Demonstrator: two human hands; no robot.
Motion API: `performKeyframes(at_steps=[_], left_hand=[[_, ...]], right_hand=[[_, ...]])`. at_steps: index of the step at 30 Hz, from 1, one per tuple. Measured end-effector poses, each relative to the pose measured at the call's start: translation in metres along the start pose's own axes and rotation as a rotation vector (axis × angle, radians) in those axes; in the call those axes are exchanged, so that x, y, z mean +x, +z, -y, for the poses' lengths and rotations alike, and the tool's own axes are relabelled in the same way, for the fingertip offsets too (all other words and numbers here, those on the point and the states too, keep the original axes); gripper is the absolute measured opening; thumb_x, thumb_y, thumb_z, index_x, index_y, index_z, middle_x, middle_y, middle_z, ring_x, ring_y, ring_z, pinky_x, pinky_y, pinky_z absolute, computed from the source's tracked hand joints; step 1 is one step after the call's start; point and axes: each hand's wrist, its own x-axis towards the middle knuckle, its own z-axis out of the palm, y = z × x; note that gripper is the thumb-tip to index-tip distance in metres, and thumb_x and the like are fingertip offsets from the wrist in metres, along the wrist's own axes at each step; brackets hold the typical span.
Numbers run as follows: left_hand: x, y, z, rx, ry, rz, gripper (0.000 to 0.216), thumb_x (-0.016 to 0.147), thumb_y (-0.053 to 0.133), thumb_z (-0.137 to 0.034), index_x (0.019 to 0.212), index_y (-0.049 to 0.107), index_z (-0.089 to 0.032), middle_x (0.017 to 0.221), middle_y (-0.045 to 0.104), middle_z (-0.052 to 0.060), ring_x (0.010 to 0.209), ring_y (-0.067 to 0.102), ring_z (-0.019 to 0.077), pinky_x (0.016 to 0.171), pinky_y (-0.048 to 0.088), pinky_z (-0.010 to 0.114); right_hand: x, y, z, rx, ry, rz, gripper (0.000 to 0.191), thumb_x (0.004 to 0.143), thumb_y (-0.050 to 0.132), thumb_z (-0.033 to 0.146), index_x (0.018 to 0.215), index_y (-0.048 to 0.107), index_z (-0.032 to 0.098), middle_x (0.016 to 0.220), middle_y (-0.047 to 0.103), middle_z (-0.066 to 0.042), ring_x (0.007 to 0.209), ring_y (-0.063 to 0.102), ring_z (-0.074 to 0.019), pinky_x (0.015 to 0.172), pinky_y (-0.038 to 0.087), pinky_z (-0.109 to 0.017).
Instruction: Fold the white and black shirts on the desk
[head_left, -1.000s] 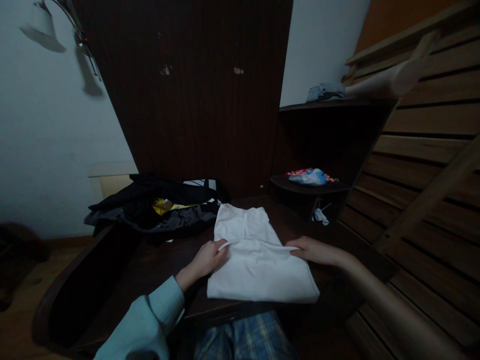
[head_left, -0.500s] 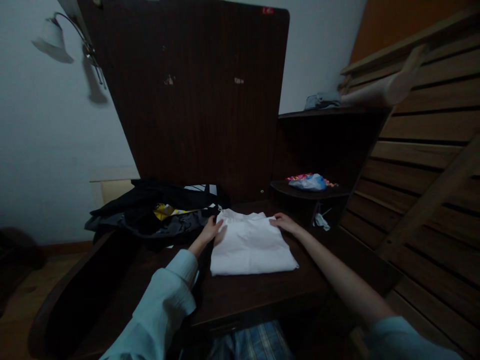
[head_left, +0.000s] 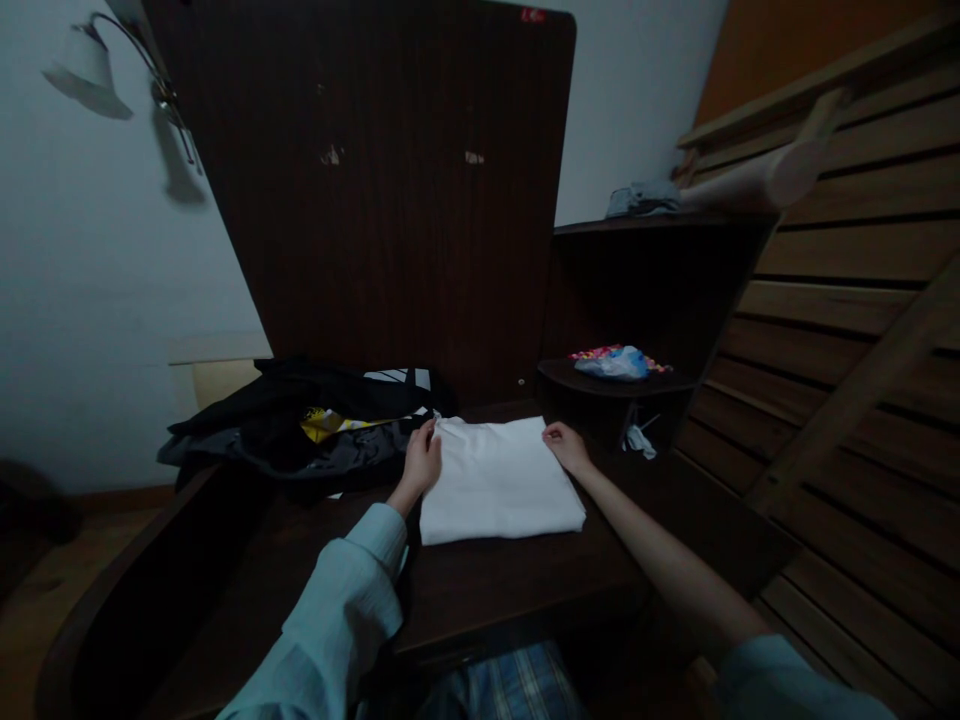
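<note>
A white folded cloth (head_left: 501, 480), perhaps a garment, lies flat on the dark wooden desk (head_left: 480, 590) in front of me. At its far left corner, my left hand (head_left: 424, 460) has its fingers closed on the edge. My right hand (head_left: 567, 448) is at the far right corner, fingers curled in a pinch on the side edge. The fingertips of both hands are partly hidden. Small creases show along the cloth's far left edge, while its near edge is a thick, smooth fold.
Left of the cloth lies a heap of black clothes (head_left: 285, 420) with a yellow patch. A corner shelf (head_left: 555, 376) at the right holds a plastic bag (head_left: 616, 364). Wooden slats (head_left: 840, 290) rise on the right, and a wall lamp (head_left: 90, 75) hangs at upper left.
The cloth's far right corner has been drawn out, so its far edge is straighter and the slanting right side is steeper. My left hand has turned more upright along the left edge.
</note>
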Motion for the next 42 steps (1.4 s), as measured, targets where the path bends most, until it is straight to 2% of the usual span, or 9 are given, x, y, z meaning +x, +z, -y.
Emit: performKeyframes(at_steps=[5, 10, 17, 23, 26, 29, 31, 35, 42], left_hand=[[-0.028, -0.015, 0.027, -0.178, -0.292, 0.108, 0.021, 0.073, 0.048, -0.029, 0.088, 0.045, -0.016, 0.07, 0.053, -0.001, 0.067, 0.054, 0.0137, 0.067, 0.044, 0.028], [-0.05, -0.026, 0.039, -0.318, -0.443, 0.196, 0.022, 0.067, 0.051, -0.037, 0.07, 0.039, -0.018, 0.057, 0.045, -0.007, 0.052, 0.047, 0.0096, 0.052, 0.04, 0.022], [-0.059, -0.022, 0.03, -0.202, -0.218, 0.309, 0.012, 0.066, 0.053, -0.026, 0.07, 0.048, -0.015, 0.063, 0.048, -0.004, 0.06, 0.048, 0.0098, 0.057, 0.039, 0.021], [-0.098, -0.032, -0.017, 0.161, 0.053, 0.522, 0.026, 0.081, 0.042, -0.026, 0.099, 0.057, -0.017, 0.093, 0.057, 0.008, 0.088, 0.053, 0.017, 0.081, 0.041, 0.031], [-0.124, -0.041, -0.043, 0.415, 0.292, 0.489, 0.033, 0.081, 0.043, -0.038, 0.107, 0.056, -0.021, 0.107, 0.053, 0.011, 0.1, 0.048, 0.0237, 0.086, 0.037, 0.039], [-0.142, -0.042, -0.054, 0.483, 0.48, 0.654, 0.05, 0.075, 0.05, -0.047, 0.119, 0.046, -0.024, 0.122, 0.047, 0.01, 0.111, 0.041, 0.0266, 0.093, 0.033, 0.041], [-0.146, -0.039, -0.055, 0.521, 0.486, 0.722, 0.053, 0.076, 0.051, -0.042, 0.123, 0.04, -0.021, 0.123, 0.048, 0.01, 0.111, 0.042, 0.025, 0.093, 0.034, 0.037], [-0.141, -0.033, -0.057, 0.594, 0.503, 0.766, 0.041, 0.078, 0.045, -0.019, 0.119, 0.041, -0.016, 0.117, 0.052, 0.01, 0.104, 0.048, 0.0209, 0.091, 0.037, 0.031], [-0.132, -0.026, -0.074, 0.775, 0.512, 0.834, 0.031, 0.068, 0.041, -0.004, 0.096, 0.046, -0.016, 0.088, 0.06, 0.008, 0.081, 0.056, 0.0193, 0.074, 0.045, 0.03]], right_hand=[[-0.037, -0.023, -0.011, -0.038, 0.046, 0.068, 0.014, 0.063, 0.051, 0.033, 0.065, 0.051, 0.02, 0.066, 0.058, 0.0, 0.067, 0.056, -0.0165, 0.067, 0.042, -0.028], [-0.084, -0.046, -0.008, -0.095, 0.037, 0.317, 0.037, 0.069, 0.041, 0.053, 0.058, 0.05, 0.018, 0.057, 0.051, 0.001, 0.061, 0.051, -0.016, 0.061, 0.038, -0.026], [-0.103, -0.051, 0.003, -0.175, 0.005, 0.397, 0.034, 0.063, 0.042, 0.053, 0.052, 0.039, 0.02, 0.051, 0.039, 0.004, 0.054, 0.042, -0.0134, 0.052, 0.033, -0.024], [-0.119, -0.074, -0.016, -0.29, -0.017, 0.356, 0.026, 0.064, 0.041, 0.042, 0.052, 0.031, 0.021, 0.05, 0.039, 0.003, 0.053, 0.043, -0.0136, 0.05, 0.034, -0.024], [-0.134, -0.087, -0.015, -0.465, -0.062, 0.231, 0.022, 0.066, 0.045, 0.039, 0.054, 0.035, 0.022, 0.054, 0.046, 0.001, 0.054, 0.046, -0.0152, 0.052, 0.037, -0.026], [-0.149, -0.091, -0.003, -0.57, -0.214, 0.057, 0.018, 0.069, 0.049, 0.039, 0.073, 0.05, 0.022, 0.074, 0.057, -0.005, 0.071, 0.054, -0.0205, 0.065, 0.043, -0.032], [-0.156, -0.085, 0.003, -0.577, -0.332, 0.108, 0.034, 0.069, 0.054, 0.042, 0.095, 0.053, 0.02, 0.096, 0.059, -0.011, 0.09, 0.054, -0.0248, 0.078, 0.042, -0.037], [-0.166, -0.066, 0.001, -0.592, -0.419, 0.393, 0.065, 0.063, 0.061, 0.045, 0.119, 0.046, 0.018, 0.124, 0.047, -0.014, 0.114, 0.043, -0.0281, 0.095, 0.035, -0.041], [-0.164, -0.066, -0.005, -0.576, -0.458, 0.436, 0.047, 0.072, 0.049, 0.026, 0.119, 0.049, 0.018, 0.124, 0.05, -0.01, 0.114, 0.045, -0.0231, 0.097, 0.035, -0.04]])
